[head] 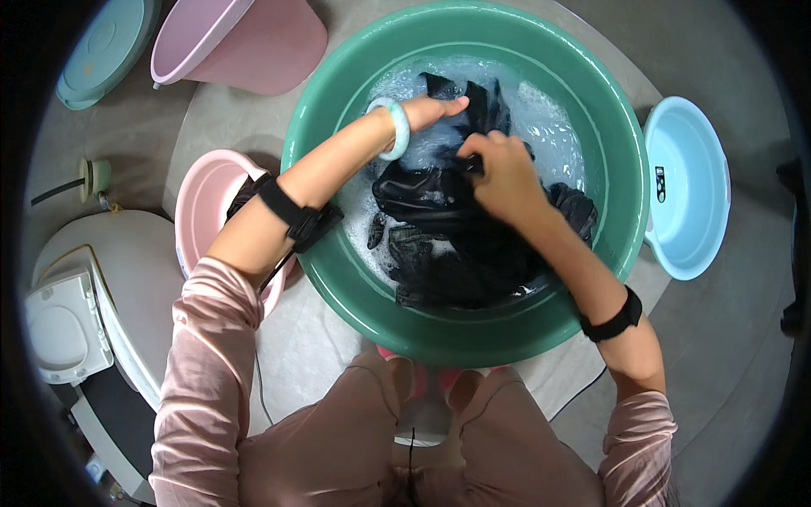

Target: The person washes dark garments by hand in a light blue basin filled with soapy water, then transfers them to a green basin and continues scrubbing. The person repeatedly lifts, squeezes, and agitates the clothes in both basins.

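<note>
A wide green plastic basin (pixel 624 209) of sudsy water (pixel 551 127) stands on the floor before me. Soaked black clothing (pixel 469 253) is bunched in it, partly above the surface. My right hand (pixel 507 174) has its fingers curled on a fold of the black cloth near the middle, and it is slightly blurred. Just beyond, to the left, my left hand (pixel 437 113) is at the cloth's upper part, thumb against it and the other fingers mostly hidden by fabric and water. A pale green bangle (pixel 399 130) circles the left wrist.
A pink basin (pixel 201 209) holding dark fabric sits left of the green one, and a light blue basin (pixel 687 190) leans at its right. At the upper left are a pink bucket (pixel 266 51) and a blue-green lid (pixel 111 51). A toilet (pixel 63 317) stands at the left.
</note>
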